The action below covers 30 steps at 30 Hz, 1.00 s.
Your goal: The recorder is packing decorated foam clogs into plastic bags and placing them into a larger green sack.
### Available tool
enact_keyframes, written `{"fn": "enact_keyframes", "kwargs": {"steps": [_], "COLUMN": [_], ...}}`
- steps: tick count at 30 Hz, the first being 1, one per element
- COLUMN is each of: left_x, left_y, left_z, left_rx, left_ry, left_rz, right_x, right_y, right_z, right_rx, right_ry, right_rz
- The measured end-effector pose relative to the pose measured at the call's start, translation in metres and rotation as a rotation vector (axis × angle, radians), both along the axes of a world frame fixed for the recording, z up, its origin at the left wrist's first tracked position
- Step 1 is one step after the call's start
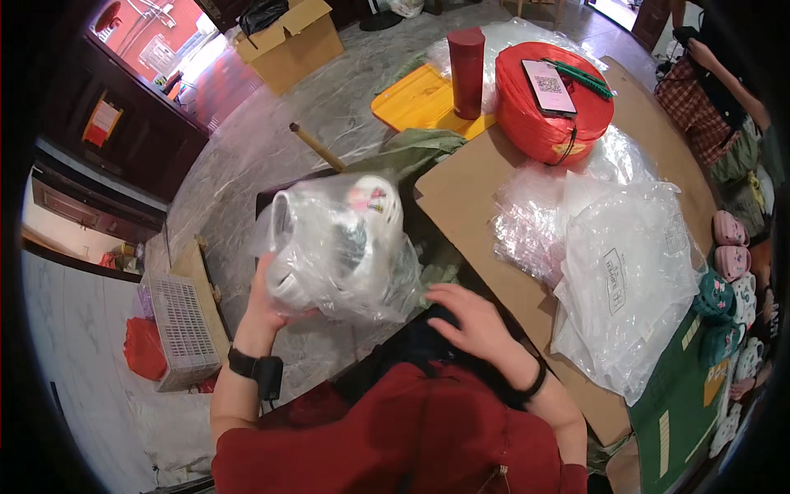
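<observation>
The left hand (267, 300) grips a clear plastic bag of white slippers (337, 247) from beneath, holding it up off the floor, just left of the cardboard sheet (469, 206). The right hand (469, 321) lies open, fingers spread, at the sheet's near left edge, as if bracing. Loose clear bags (625, 288) pile toward the sheet's right edge, within reach.

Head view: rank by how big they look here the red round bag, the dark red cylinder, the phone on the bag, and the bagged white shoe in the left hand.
1. Bagged white shoe, though it is nearest the camera, so unsure against the next.
2. Red round bag.
3. Dark red cylinder.
4. Phone, close to the cylinder in apparent size.
</observation>
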State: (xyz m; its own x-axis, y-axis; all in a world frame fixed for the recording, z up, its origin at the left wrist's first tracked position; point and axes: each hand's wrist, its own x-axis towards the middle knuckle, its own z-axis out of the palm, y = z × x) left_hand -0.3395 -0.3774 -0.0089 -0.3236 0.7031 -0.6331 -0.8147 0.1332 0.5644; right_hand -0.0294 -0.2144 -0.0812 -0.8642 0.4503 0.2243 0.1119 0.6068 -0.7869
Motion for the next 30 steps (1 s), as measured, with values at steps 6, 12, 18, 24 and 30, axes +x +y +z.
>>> {"fn": "enact_keyframes", "kwargs": {"steps": [6,12,18,24,30], "left_x": [0.016,0.026,0.057,0.044,0.049], "left_y": [0.008,0.088,0.142,0.106,0.065], "left_z": [-0.030,-0.120,-0.174,-0.148,-0.074], "left_rx": [-0.117,-0.167,-0.194,-0.306,-0.239], "left_ry": [-0.130,-0.341,-0.149,0.367,1.435], "left_rz": [-0.250,-0.300,0.003,-0.486,-1.055], "right_x": [-0.050,-0.029,-0.021,-0.017,-0.027], "right_y": [-0.011,-0.017,-0.019,-0.009,-0.008], "right_z": [-0.104,-0.102,-0.049,-0.034,-0.032], "right_rx": [0.057,0.179,0.145,0.015,-0.006], "right_ry": [-0.634,-0.054,-0.118,0.046,0.152], "right_rz": [0.099,0.120,0.203,0.133,0.142]}}
